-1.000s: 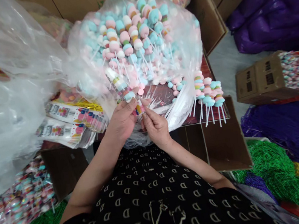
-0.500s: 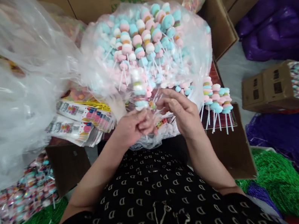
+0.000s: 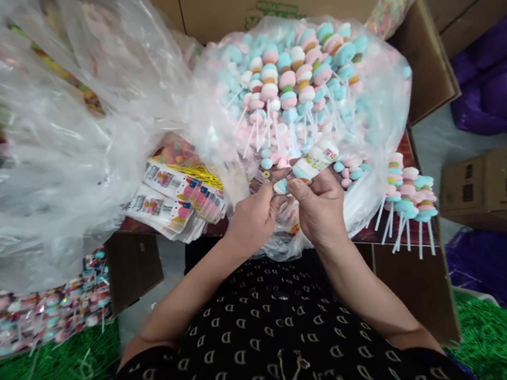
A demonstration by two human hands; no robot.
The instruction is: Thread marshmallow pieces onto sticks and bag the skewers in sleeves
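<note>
Candy skewer (image 3: 312, 164) lies nearly level between both hands, long axis rising to the right, just in front of the clear plastic bag (image 3: 390, 108); right hand (image 3: 319, 208) pinches it mid-length, left hand (image 3: 253, 219) curled at its lower end, grip probably but not clearly closed.

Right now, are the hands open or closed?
Left hand: closed, pinching a marshmallow candy skewer.
Right hand: closed, pinching the same skewer.
</note>
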